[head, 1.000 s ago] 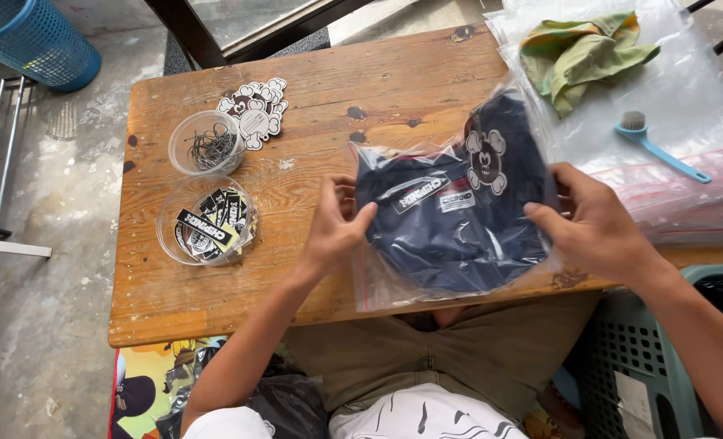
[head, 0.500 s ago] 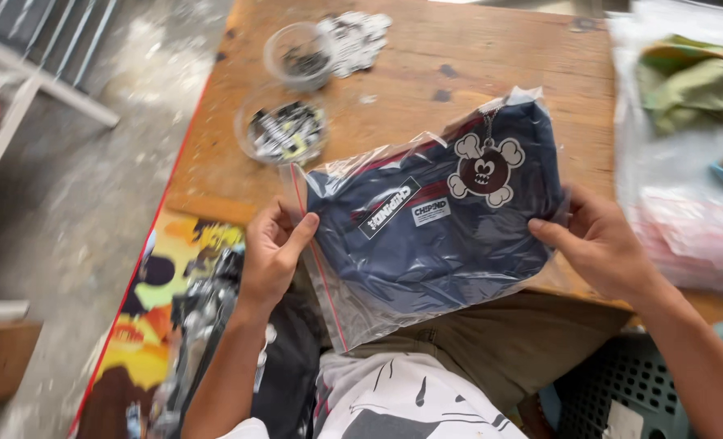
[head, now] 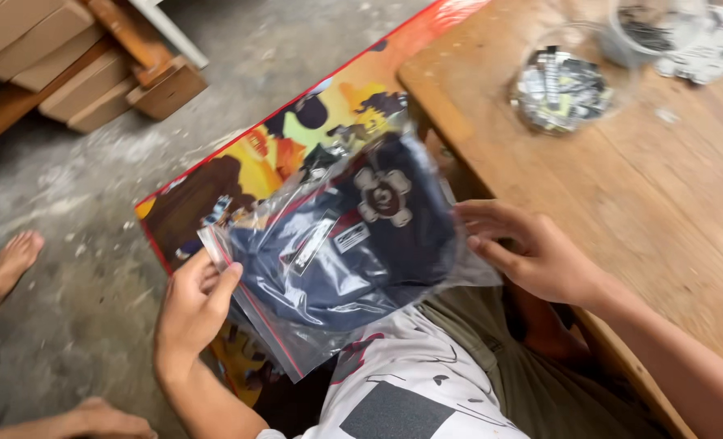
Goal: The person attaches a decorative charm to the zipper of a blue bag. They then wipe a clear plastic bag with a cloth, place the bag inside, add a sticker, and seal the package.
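Both hands grip a clear bag (head: 329, 268) holding a navy pouch: left hand (head: 192, 302) pinches its end, right hand (head: 532, 256) clasps the other, beside the bench (head: 662, 219).

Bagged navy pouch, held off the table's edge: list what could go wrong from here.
1. The bagged navy pouch hangs in mid-air over the printed mat, held only at its two ends. The left hand pinches just the bag's corner, so the slick plastic could slip from that grip.
2. The right hand is close to the table edge and might knock it.
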